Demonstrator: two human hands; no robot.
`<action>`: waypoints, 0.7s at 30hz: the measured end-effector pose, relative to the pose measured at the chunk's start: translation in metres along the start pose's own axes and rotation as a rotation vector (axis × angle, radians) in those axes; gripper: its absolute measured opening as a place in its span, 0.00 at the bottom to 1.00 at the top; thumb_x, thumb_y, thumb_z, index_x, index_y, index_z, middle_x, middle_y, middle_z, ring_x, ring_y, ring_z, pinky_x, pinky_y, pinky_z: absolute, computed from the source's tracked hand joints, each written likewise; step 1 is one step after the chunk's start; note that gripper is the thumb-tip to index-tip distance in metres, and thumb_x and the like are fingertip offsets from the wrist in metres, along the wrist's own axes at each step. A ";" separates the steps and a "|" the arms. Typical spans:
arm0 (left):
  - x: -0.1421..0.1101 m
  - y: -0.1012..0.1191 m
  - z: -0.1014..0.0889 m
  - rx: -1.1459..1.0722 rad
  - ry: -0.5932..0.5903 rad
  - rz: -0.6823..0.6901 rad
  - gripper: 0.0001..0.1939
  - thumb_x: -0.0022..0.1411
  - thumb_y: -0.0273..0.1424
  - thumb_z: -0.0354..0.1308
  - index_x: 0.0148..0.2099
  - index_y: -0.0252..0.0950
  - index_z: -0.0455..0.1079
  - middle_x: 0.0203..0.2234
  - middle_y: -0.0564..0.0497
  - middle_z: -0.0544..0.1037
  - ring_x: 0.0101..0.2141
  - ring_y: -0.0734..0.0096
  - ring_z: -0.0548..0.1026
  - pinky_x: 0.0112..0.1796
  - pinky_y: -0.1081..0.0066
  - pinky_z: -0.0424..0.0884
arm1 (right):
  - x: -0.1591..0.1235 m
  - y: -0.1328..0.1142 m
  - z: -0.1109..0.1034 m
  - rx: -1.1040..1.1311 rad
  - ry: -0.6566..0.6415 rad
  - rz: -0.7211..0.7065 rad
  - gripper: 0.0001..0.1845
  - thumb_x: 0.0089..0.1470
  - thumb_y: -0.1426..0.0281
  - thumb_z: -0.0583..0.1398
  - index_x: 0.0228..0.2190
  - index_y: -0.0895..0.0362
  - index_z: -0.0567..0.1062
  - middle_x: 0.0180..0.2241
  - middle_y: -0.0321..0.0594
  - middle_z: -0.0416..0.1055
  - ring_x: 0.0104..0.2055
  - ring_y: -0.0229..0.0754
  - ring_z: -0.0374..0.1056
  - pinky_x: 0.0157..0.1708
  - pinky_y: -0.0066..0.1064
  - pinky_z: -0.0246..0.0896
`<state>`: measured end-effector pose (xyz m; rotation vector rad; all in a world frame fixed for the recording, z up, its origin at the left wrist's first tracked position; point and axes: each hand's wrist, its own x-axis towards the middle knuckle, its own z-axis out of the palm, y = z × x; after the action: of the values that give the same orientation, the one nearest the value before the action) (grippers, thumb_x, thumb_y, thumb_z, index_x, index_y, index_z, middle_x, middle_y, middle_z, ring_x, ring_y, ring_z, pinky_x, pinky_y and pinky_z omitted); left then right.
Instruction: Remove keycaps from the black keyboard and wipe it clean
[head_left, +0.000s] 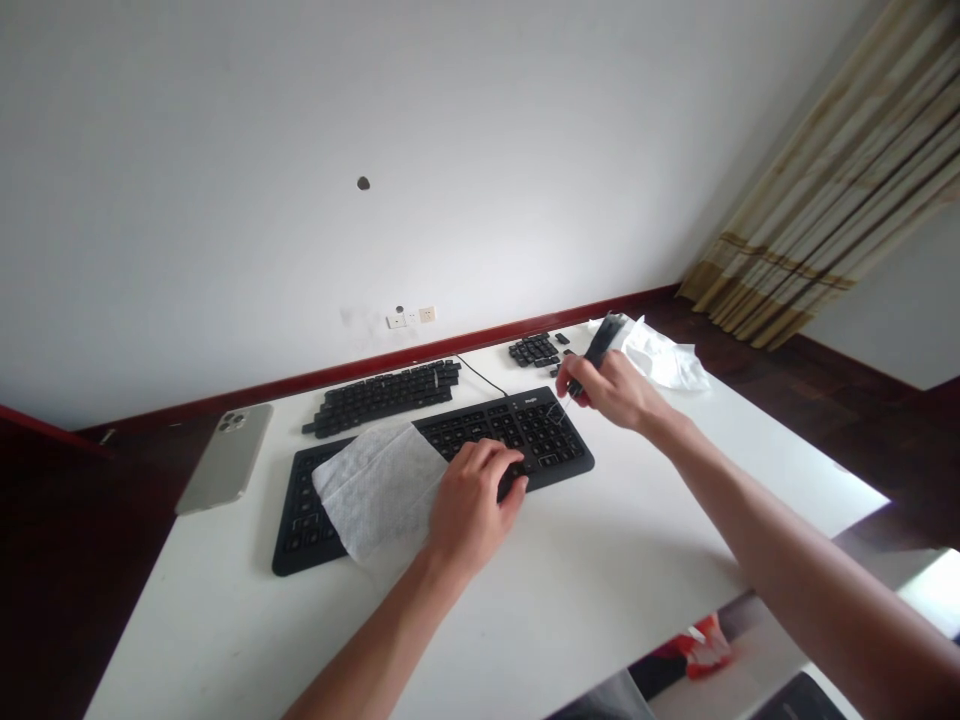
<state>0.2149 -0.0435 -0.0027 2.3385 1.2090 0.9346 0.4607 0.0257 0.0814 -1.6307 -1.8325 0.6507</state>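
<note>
Head view: the right hand [611, 390] grips a black-handled wire keycap puller [596, 355] just above the black keyboard [544, 440]. The left hand [472, 510] curls onto its keys, whether holding anything hidden, beside a white wipe [379, 490] draped over the keyboard.

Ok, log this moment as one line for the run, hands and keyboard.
left hand: on keyboard | right hand: holds keycap puller | wipe: on keyboard | loose keys: behind keyboard
</note>
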 end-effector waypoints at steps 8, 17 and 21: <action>0.003 0.003 0.003 0.144 -0.050 -0.003 0.14 0.67 0.29 0.67 0.54 0.41 0.76 0.46 0.48 0.77 0.45 0.57 0.74 0.50 0.53 0.76 | -0.038 -0.001 0.045 0.316 -0.080 0.030 0.15 0.63 0.63 0.57 0.27 0.56 0.76 0.23 0.37 0.74 0.25 0.40 0.71 0.27 0.30 0.68; 0.012 0.012 -0.002 0.228 -0.102 -0.007 0.10 0.65 0.31 0.70 0.48 0.41 0.79 0.41 0.49 0.79 0.42 0.57 0.76 0.46 0.56 0.77 | -0.033 0.016 0.057 0.251 -0.124 0.065 0.17 0.64 0.62 0.56 0.26 0.55 0.76 0.21 0.35 0.72 0.23 0.38 0.69 0.27 0.28 0.65; 0.020 0.011 0.001 0.206 -0.116 -0.023 0.04 0.66 0.29 0.69 0.42 0.40 0.77 0.38 0.51 0.80 0.41 0.58 0.77 0.46 0.58 0.76 | -0.035 0.017 0.062 0.259 -0.131 0.068 0.17 0.64 0.62 0.56 0.26 0.54 0.75 0.20 0.35 0.72 0.23 0.39 0.70 0.27 0.28 0.66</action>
<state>0.2301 -0.0336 0.0109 2.4917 1.3367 0.6842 0.4310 -0.0050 0.0215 -1.5126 -1.7055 1.0025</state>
